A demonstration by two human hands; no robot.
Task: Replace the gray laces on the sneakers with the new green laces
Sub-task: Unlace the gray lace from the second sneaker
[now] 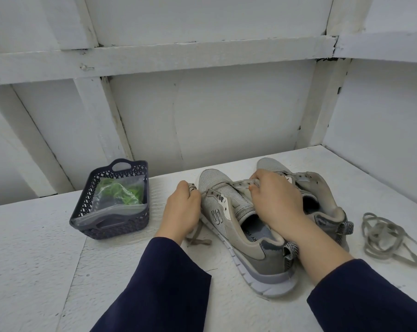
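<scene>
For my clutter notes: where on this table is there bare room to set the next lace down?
Bare table lies left of the basket and on its near side, up to the left sleeve; also behind the loose lace, toward the right wall. Crowded: between basket and sneakers, where the left hand grips the threaded lace.

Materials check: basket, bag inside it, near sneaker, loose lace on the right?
Basket: dark rigid plastic, matte, molded lattice walls.
Bag: thin clear plastic film, glossy and wrinkled, green showing through.
Near sneaker: gray woven mesh toe, smoother suede-like or synthetic side panels, pale rubbery-looking sole.
Loose lace: flat gray woven fabric, lying in limp coils.
</scene>
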